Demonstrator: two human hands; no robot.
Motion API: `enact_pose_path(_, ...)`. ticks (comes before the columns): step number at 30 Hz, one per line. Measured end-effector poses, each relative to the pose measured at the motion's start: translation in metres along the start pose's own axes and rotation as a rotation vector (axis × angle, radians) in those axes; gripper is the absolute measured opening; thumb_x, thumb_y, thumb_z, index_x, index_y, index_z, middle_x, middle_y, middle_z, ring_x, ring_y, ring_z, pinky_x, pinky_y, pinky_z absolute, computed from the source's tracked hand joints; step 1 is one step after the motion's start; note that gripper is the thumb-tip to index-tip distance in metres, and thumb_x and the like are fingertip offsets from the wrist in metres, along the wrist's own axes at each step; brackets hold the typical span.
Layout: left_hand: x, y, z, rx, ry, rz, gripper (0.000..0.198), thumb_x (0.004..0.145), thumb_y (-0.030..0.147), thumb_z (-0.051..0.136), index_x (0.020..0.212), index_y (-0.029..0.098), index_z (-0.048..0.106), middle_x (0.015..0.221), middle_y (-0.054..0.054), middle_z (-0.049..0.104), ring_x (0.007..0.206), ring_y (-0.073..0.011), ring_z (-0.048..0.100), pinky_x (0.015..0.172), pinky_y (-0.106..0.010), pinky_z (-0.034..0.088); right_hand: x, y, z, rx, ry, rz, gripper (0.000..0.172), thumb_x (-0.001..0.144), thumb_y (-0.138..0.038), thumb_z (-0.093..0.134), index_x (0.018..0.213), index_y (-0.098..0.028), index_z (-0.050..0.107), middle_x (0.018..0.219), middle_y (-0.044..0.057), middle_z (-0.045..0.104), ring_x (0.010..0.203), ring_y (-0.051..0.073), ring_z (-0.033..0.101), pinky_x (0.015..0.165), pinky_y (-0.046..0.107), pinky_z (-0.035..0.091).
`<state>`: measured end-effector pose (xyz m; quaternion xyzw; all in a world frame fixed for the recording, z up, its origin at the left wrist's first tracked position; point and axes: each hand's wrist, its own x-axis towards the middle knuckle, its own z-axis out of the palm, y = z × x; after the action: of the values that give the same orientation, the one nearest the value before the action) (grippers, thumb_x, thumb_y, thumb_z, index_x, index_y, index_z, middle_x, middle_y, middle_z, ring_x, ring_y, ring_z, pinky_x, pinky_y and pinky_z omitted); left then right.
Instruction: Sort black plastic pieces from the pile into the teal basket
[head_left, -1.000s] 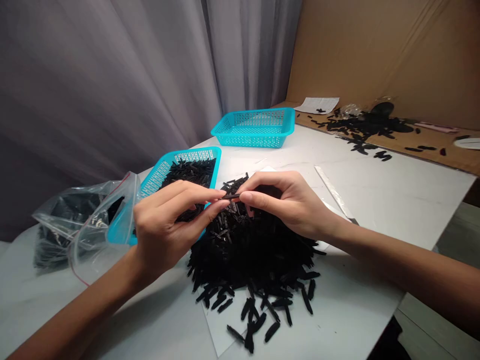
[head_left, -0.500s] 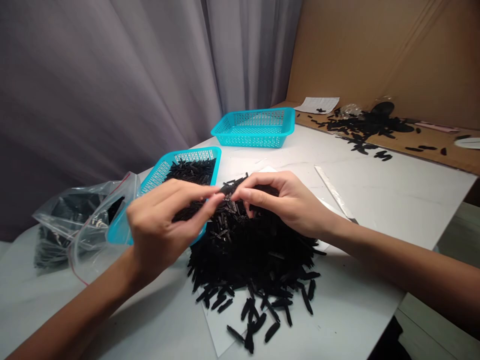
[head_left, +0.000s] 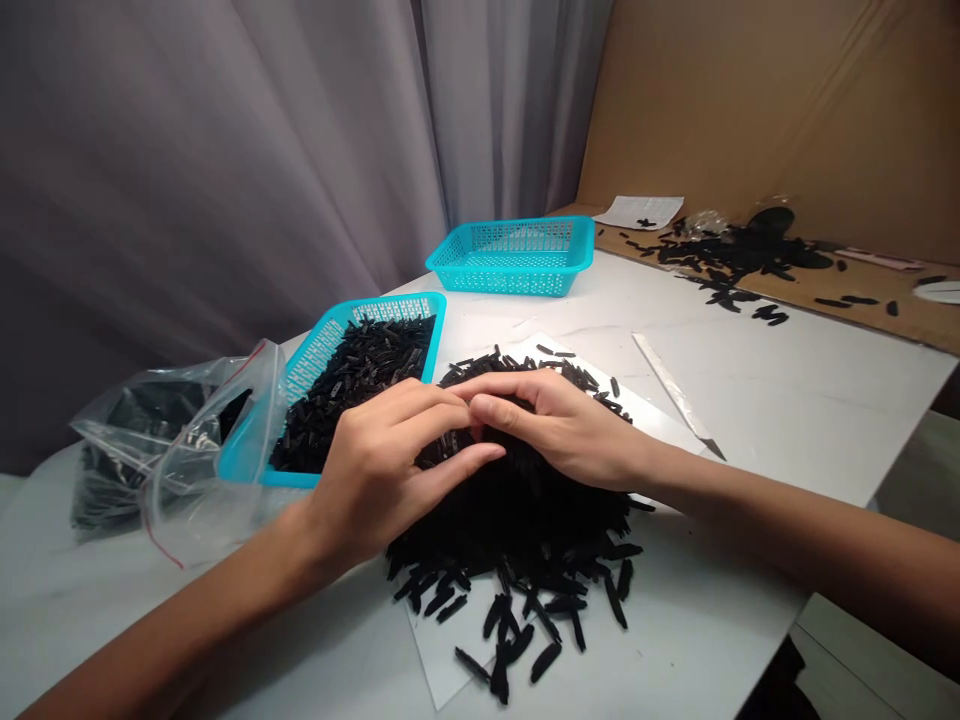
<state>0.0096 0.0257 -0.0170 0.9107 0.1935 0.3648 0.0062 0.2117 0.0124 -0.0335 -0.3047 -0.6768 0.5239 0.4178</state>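
Note:
A heap of small, thin black pieces [head_left: 510,520] lies before me on white sheets [head_left: 439,665], with several loose ones at its near edge. Above the heap, my left hand [head_left: 397,465] reaches in from the left, its thumb apart from its bent fingers. Its fingertips meet those of my right hand [head_left: 562,420], which is curled with the thumb pressed toward the index finger. Whatever the right fingertips hold is hidden. Just left of the hands stands a blue basket [head_left: 300,375] holding many similar black pieces [head_left: 375,355].
Another blue basket [head_left: 510,265] stands farther back. A clear zip bag [head_left: 150,440] with dark contents leans at the left. A craft knife or flat strip [head_left: 675,390] lies right of the heap. More black pieces [head_left: 742,245] and a paper [head_left: 641,212] lie on cardboard at the back right.
My left hand has moved right and slightly down, from beside the basket to the right fingertips, and its thumb has parted from its fingers. My right hand has lowered slightly.

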Motion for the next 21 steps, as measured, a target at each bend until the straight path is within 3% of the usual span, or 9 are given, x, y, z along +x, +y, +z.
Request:
enact_pose_path(7,0.001,-0.008,-0.002,-0.040,0.086,-0.032,0.007,0.089,0.010,0.077,0.091,0.016,0.076,0.082,-0.002,0.078,0.072,-0.0116,0.071,0.069,-0.025,0.056,-0.001,-0.002,-0.004,-0.066,0.038,-0.024,0.025,0.103,-0.028,0.058,0.112,-0.014,0.075,0.076,-0.001,0.064,0.073,0.014,0.060,0.077,0.027,0.047)
enact_pose_path(13,0.005,-0.006,-0.007,0.012,0.220,-0.051,0.008,0.087,0.013,0.080,0.089,0.019,0.076,0.081,0.000,0.079,0.071,-0.0125,0.072,0.068,-0.026,0.058,-0.001,-0.009,-0.012,-0.138,0.160,-0.035,0.021,0.097,-0.032,0.068,0.086,-0.015,0.074,0.072,-0.002,0.065,0.074,0.014,0.059,0.078,0.027,0.045)
enact_pose_path(21,0.006,-0.004,-0.010,0.006,0.209,-0.098,0.010,0.090,0.017,0.078,0.091,0.026,0.076,0.083,0.002,0.080,0.072,-0.0160,0.074,0.066,-0.034,0.062,-0.001,-0.012,-0.011,-0.117,0.163,-0.037,0.019,0.096,-0.035,0.070,0.092,-0.016,0.076,0.071,-0.002,0.066,0.073,0.015,0.060,0.076,0.029,0.046)
